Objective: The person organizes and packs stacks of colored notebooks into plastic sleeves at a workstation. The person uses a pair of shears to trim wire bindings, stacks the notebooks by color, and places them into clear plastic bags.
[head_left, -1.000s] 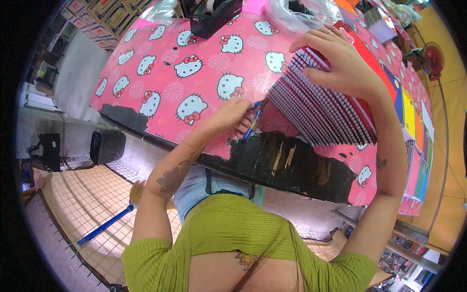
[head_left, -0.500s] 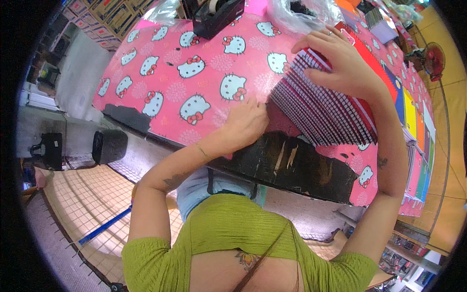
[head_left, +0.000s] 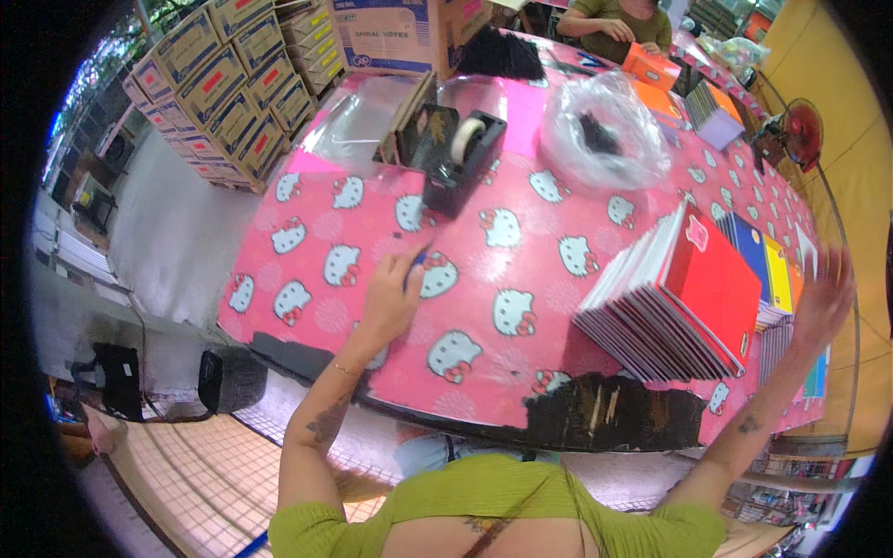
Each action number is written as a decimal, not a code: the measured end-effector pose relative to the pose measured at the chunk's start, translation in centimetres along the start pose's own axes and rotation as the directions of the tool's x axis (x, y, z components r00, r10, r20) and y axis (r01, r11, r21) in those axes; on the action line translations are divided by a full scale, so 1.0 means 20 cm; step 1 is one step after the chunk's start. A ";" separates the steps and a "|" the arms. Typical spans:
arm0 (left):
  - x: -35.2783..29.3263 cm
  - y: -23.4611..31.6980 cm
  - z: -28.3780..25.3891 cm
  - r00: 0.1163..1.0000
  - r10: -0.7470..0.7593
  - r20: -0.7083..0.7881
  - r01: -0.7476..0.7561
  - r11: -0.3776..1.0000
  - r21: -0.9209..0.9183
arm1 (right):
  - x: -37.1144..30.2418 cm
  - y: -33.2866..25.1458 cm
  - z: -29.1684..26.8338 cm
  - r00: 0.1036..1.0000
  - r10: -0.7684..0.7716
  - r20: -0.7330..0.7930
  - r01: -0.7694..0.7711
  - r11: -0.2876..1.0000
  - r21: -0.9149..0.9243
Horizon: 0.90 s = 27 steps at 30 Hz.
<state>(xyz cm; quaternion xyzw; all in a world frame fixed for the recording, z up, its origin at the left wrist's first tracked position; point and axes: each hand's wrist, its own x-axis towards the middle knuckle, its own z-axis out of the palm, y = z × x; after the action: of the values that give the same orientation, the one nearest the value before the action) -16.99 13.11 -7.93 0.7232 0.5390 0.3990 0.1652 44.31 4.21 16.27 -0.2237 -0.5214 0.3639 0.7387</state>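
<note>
My left hand is closed around a slim blue pen-like object, held just above the pink patterned table cover. In front of me to the right stands a thick stack of red-covered spiral notebooks, leaning, its bound edges toward me. No hand touches that stack. My right hand is at the far right, beside more notebooks with blue and yellow covers. Its fingers look stretched out and somewhat blurred, and I see nothing held in them.
A black tape dispenser sits toward the back, near a clear plastic bag. A co-worker handles orange-covered items across the table. Stacked cartons stand at left, and a red fan at right.
My right hand has left the red notebook stack and moved right. My left hand has moved left and away from me, now showing the blue object. The view has shifted, revealing more of the far side.
</note>
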 end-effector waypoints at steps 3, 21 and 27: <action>0.24 -0.05 -0.15 0.933 -0.349 0.090 0.351 0.820 -0.452 | -0.37 0.00 -0.23 0.826 -0.098 -0.555 -0.119 0.932 -0.341; 1.58 -0.53 -0.21 0.945 0.185 0.270 -0.291 0.852 0.435 | -3.81 0.90 1.62 -0.352 0.564 -0.747 -0.304 0.686 0.661; 0.54 0.22 0.10 0.755 0.628 0.189 -0.571 0.771 -0.282 | -3.66 1.48 1.83 -0.619 0.623 -0.478 0.106 0.670 0.735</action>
<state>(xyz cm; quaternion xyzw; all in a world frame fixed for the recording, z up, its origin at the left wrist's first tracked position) -11.60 21.69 -2.02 0.8845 0.2047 0.3812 0.1747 -12.88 -35.16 -36.15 -0.4041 0.5742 0.3183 0.6370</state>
